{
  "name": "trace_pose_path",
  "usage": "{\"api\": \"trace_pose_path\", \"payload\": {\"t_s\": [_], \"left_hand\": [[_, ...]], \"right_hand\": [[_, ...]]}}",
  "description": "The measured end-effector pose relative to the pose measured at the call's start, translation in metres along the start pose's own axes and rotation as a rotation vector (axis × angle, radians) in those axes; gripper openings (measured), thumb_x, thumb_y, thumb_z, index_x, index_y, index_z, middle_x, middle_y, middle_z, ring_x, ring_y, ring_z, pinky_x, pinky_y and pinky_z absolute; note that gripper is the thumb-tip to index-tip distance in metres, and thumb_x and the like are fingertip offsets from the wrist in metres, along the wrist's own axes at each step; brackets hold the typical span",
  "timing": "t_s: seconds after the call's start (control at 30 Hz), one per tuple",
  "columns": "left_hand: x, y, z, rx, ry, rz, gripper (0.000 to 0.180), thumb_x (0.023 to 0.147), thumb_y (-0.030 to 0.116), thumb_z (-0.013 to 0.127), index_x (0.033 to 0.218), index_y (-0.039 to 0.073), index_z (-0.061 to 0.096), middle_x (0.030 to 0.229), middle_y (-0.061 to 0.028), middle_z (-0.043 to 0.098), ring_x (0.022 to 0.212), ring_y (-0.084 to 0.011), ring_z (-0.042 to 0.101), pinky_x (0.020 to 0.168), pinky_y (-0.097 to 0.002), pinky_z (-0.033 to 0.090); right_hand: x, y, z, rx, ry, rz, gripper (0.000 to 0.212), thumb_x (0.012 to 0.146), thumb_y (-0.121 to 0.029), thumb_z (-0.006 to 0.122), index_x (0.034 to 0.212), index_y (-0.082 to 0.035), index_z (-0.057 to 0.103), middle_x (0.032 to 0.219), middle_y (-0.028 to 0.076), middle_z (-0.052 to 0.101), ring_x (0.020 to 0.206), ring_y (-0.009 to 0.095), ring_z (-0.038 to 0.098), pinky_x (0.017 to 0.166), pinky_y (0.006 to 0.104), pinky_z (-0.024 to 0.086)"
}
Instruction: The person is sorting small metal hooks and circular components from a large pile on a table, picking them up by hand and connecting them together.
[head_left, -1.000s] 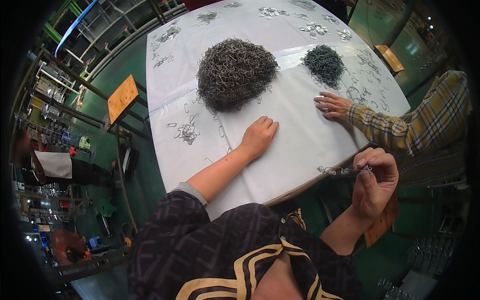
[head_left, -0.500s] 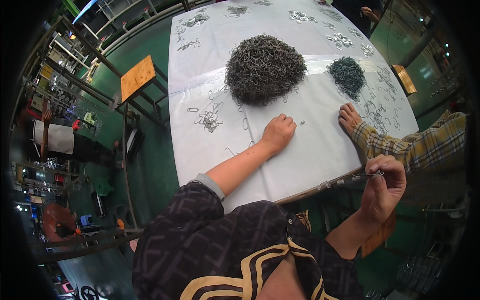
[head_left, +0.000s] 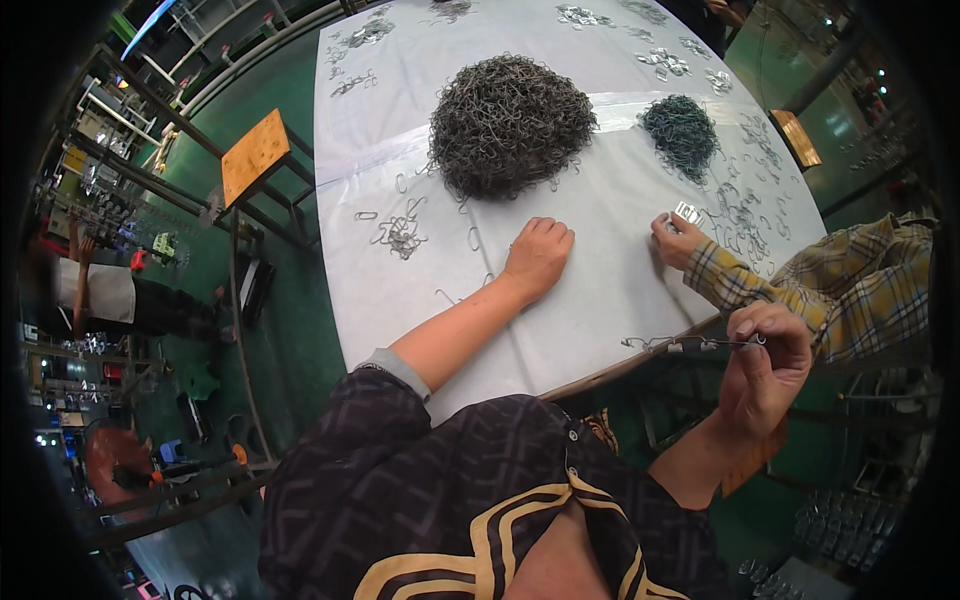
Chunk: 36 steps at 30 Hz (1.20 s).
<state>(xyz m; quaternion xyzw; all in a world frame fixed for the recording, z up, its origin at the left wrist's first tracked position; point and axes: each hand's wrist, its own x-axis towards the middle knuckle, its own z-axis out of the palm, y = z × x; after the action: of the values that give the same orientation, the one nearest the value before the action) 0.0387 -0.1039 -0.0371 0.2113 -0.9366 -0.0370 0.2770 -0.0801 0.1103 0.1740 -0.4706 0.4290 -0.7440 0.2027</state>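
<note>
My right hand (head_left: 770, 362), raised off the table's near right edge, pinches one end of a thin metal wire (head_left: 690, 343) between thumb and fingers. Small bent metal pieces hang along the wire, which reaches out leftward. On the white table covering, my left hand (head_left: 540, 258) rests with its fingers curled in; whatever they may hold is hidden. Beyond it rises a large heap of dark metal hooks (head_left: 512, 125). A loose cluster of hooks (head_left: 402, 236) lies to the left of that hand.
At the right, a co-worker's hand (head_left: 680, 240) in a plaid sleeve holds shiny flat metal pieces (head_left: 688, 213). Behind it are a smaller greenish heap of hooks (head_left: 680, 137) and scattered hooks (head_left: 742, 215). A wooden stool (head_left: 254, 157) stands left of the table (head_left: 590, 340).
The whole view has shifted slightly. The small piece right of my left hand no longer shows. The co-worker's hand now holds shiny pieces. My right hand keeps its pinch on the wire.
</note>
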Motion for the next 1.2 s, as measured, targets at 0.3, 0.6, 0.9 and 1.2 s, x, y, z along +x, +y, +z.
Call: {"api": "trace_pose_path", "payload": {"t_s": [0.3, 0.6, 0.9, 1.2], "left_hand": [[-0.001, 0.005, -0.008, -0.078, 0.016, 0.043, 0.035, 0.079, 0.018, 0.058, 0.110, 0.003, 0.055, 0.113, -0.0130, 0.052, 0.104, -0.0262, 0.049, 0.092, -0.0398, 0.037], [-0.016, -0.098, -0.099, 0.011, 0.603, -0.599, 0.007, 0.078, 0.012, 0.063, 0.077, 0.005, 0.064, 0.076, -0.0099, 0.061, 0.071, -0.0273, 0.056, 0.066, -0.0355, 0.044], [-0.009, -0.175, -0.095, 0.450, -0.295, -0.896, 0.015, 0.078, 0.007, 0.054, 0.081, 0.002, 0.068, 0.087, -0.0192, 0.066, 0.084, -0.0350, 0.065, 0.068, -0.0399, 0.054], [0.009, -0.134, -0.143, -0.045, -0.031, -0.967, 0.019, 0.070, 0.015, 0.066, 0.081, 0.000, 0.067, 0.083, -0.0135, 0.067, 0.072, -0.0218, 0.065, 0.065, -0.0298, 0.051]], "right_hand": [[0.002, 0.007, 0.005, 0.016, -0.006, 0.022, 0.025, 0.073, -0.005, 0.071, 0.091, 0.002, 0.056, 0.081, 0.010, 0.056, 0.076, 0.018, 0.051, 0.070, 0.0274, 0.041], [0.006, 0.010, 0.002, 0.002, -0.001, 0.054, 0.024, 0.071, 0.002, 0.067, 0.092, 0.003, 0.055, 0.083, 0.011, 0.056, 0.079, 0.017, 0.052, 0.072, 0.0261, 0.041], [0.015, 0.036, 0.007, 0.120, 0.009, 0.054, 0.026, 0.066, 0.012, 0.067, 0.089, 0.004, 0.059, 0.085, 0.011, 0.057, 0.080, 0.017, 0.057, 0.073, 0.0255, 0.043], [0.022, 0.069, 0.000, 0.389, -0.017, 0.146, 0.026, 0.069, 0.007, 0.071, 0.091, 0.002, 0.058, 0.083, 0.009, 0.062, 0.078, 0.015, 0.061, 0.070, 0.0245, 0.049]]}}
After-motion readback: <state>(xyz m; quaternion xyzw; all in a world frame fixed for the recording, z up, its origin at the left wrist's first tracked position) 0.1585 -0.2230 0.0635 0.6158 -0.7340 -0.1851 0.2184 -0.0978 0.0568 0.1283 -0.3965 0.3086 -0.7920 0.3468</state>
